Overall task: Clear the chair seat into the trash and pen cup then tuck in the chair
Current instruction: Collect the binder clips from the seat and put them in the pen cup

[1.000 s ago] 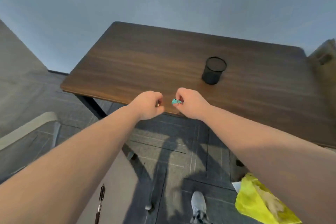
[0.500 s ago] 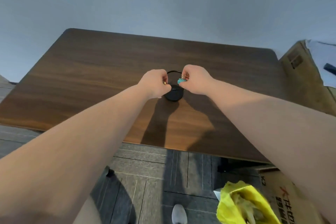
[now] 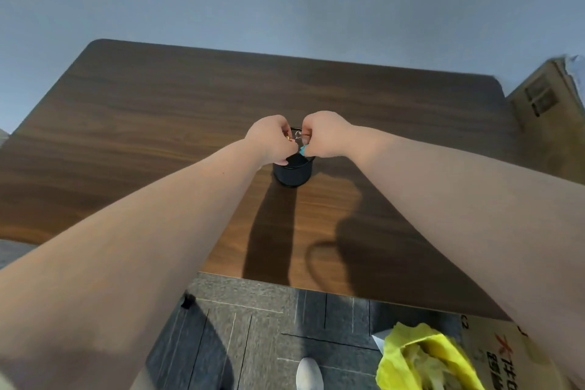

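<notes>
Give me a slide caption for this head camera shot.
Both hands, left and right, hold small items over the black pen cup on a wooden desk.

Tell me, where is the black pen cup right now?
The pen cup stands near the middle of the wooden desk, directly under both hands, left hand and right hand, which partly cover its rim.

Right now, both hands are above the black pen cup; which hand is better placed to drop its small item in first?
Probably the right hand: its teal item hangs over the open pen cup, just inside the rim. The left hand pinches a small gold-coloured item higher, near the far rim.
</notes>
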